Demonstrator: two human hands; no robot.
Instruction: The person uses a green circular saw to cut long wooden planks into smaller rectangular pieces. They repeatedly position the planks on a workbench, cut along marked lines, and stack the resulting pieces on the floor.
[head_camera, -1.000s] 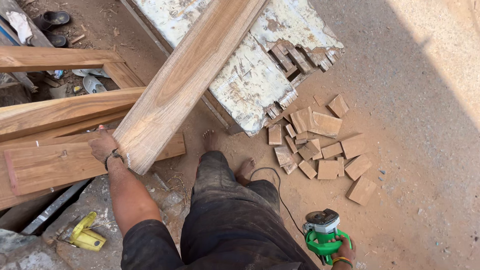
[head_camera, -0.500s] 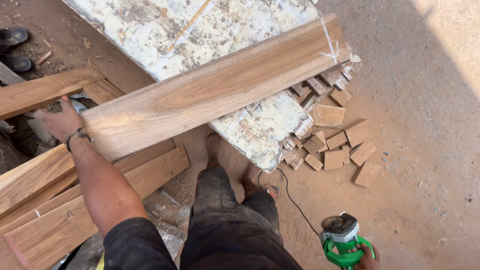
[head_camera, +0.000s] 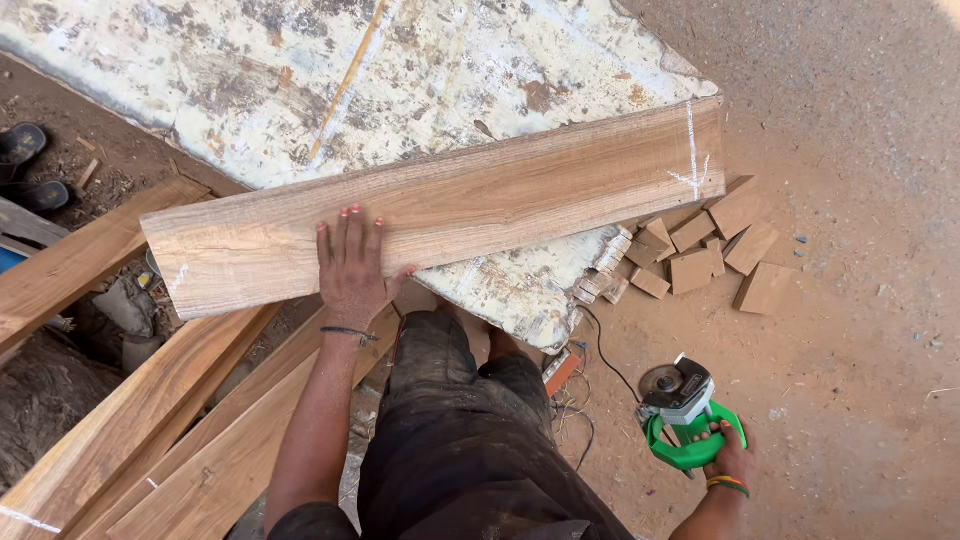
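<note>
My left hand lies flat, fingers spread, on a long brown wooden plank. The plank rests across a worn, paint-stained white work surface, with white chalk marks near its right end. Low at the right, my right hand grips the green handle of a small corded power cutter with a grey body and a round blade, held beside my dark-trousered leg above the dirt ground.
More long planks are stacked at the lower left. Several small wooden offcut blocks lie on the reddish dirt right of the work surface. A black cable runs toward the cutter. Dark sandals sit at far left.
The plank has swung from slanting upward to lying almost level across the work surface. My left hand moved from its left end to pressing flat near its middle.
</note>
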